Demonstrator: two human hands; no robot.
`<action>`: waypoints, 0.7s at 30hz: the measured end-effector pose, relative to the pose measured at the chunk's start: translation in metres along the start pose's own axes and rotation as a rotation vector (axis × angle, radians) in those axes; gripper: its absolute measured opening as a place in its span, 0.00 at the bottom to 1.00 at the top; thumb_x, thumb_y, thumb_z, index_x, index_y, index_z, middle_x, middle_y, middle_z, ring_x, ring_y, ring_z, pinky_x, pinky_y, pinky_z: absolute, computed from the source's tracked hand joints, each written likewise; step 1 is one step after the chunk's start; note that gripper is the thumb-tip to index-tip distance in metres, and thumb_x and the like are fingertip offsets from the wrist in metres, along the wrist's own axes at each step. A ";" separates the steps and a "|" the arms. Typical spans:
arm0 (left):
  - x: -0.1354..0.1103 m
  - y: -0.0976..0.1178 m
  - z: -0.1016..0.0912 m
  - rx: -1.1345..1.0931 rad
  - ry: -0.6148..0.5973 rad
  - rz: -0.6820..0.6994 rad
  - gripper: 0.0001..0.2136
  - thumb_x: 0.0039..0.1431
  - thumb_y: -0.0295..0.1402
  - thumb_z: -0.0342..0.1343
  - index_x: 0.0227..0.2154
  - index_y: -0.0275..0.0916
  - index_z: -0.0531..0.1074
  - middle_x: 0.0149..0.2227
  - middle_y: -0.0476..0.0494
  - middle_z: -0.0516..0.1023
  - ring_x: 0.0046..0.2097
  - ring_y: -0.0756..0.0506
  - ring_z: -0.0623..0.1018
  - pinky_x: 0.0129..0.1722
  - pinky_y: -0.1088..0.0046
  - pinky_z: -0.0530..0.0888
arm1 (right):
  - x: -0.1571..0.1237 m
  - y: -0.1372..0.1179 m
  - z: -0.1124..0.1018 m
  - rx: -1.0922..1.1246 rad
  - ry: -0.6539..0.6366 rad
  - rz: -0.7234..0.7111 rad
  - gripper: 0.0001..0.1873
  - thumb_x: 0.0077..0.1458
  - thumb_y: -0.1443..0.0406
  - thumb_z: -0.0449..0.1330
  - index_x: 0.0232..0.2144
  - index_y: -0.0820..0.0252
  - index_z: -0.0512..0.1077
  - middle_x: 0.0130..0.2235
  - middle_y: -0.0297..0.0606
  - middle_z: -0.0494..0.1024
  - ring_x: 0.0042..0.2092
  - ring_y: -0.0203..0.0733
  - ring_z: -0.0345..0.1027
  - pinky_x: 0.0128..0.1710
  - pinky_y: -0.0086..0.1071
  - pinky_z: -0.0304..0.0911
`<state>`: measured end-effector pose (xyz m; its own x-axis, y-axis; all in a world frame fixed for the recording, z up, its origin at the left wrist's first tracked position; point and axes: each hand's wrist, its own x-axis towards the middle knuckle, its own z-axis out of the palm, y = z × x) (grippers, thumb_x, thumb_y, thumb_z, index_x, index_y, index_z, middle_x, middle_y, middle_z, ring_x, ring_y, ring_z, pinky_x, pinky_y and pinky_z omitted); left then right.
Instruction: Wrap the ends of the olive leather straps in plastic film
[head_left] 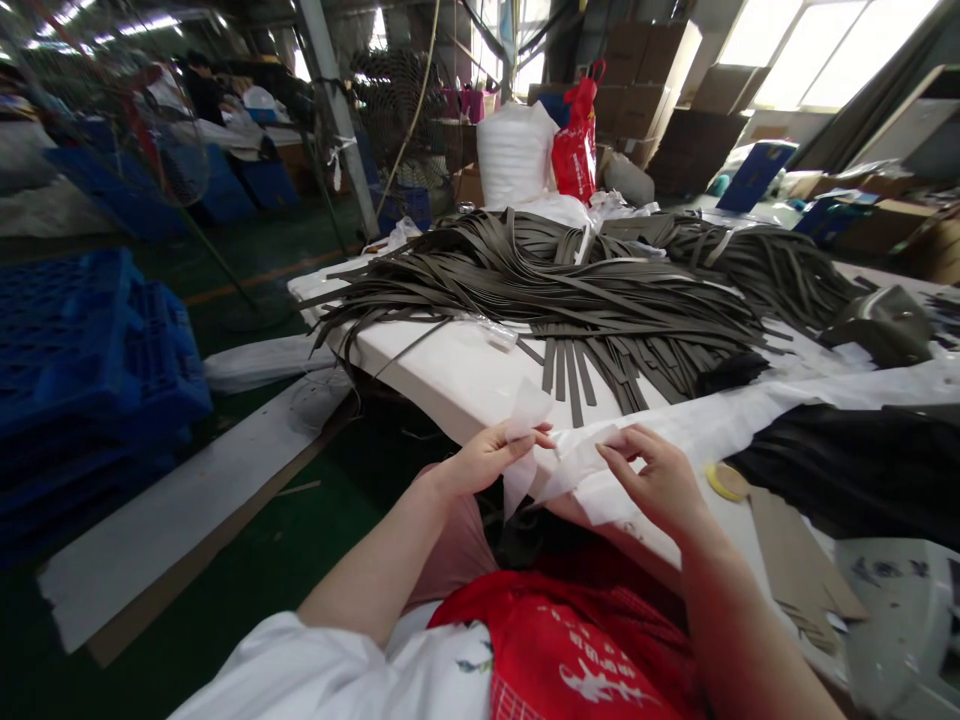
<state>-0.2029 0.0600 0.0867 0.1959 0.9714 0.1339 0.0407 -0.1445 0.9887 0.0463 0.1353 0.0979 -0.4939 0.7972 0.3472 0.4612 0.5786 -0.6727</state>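
My left hand (pixel 499 455) pinches a thin, translucent white sheet (pixel 529 405), part of which sticks up above the fingers and part hangs below. Just to the right, my right hand (pixel 651 470) is closed with thumb and fingertips on another thin white piece (pixel 577 465); whether the two pieces are joined I cannot tell. Both hands are over the near edge of a white table (pixel 427 370). Beyond them lies a large heap of flat dark grey straps (pixel 517 270), with several strap ends pointing toward me.
Right of my right hand are a yellow tape roll (pixel 726 481), cardboard strips (pixel 799 550) and black fabric (pixel 862 465). A red bag (pixel 576 145) and a white foam roll (pixel 516 150) stand behind the straps. Blue pallets (pixel 90 390) are stacked at left, near a long white board (pixel 195 500).
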 end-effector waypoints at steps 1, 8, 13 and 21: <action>0.001 0.005 0.002 0.013 -0.059 -0.003 0.18 0.65 0.45 0.52 0.45 0.38 0.79 0.56 0.38 0.74 0.61 0.38 0.69 0.63 0.62 0.60 | 0.001 -0.001 0.000 -0.019 -0.021 -0.016 0.12 0.59 0.59 0.58 0.27 0.57 0.73 0.29 0.37 0.73 0.30 0.39 0.67 0.26 0.31 0.60; 0.009 0.005 0.024 0.085 -0.333 -0.001 0.21 0.65 0.49 0.49 0.44 0.38 0.79 0.49 0.40 0.78 0.56 0.41 0.73 0.61 0.66 0.63 | 0.000 -0.011 0.003 -0.022 -0.195 -0.108 0.09 0.59 0.63 0.57 0.27 0.57 0.72 0.29 0.35 0.73 0.30 0.37 0.65 0.25 0.29 0.57; 0.008 -0.003 0.033 0.079 -0.244 -0.045 0.25 0.64 0.52 0.49 0.42 0.35 0.79 0.46 0.39 0.80 0.50 0.42 0.76 0.56 0.67 0.68 | -0.005 -0.009 0.002 0.127 -0.128 0.018 0.11 0.58 0.60 0.60 0.25 0.58 0.71 0.26 0.34 0.73 0.29 0.37 0.65 0.27 0.30 0.60; 0.005 -0.009 0.030 0.047 -0.192 -0.010 0.24 0.65 0.50 0.49 0.42 0.32 0.79 0.46 0.35 0.80 0.50 0.42 0.77 0.56 0.67 0.68 | -0.013 0.006 0.012 0.462 -0.050 0.345 0.16 0.49 0.52 0.66 0.26 0.60 0.77 0.24 0.37 0.78 0.27 0.38 0.69 0.29 0.30 0.66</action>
<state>-0.1731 0.0601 0.0764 0.3784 0.9197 0.1048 0.0883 -0.1485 0.9850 0.0467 0.1264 0.0818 -0.4113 0.9109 0.0332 0.2375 0.1423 -0.9609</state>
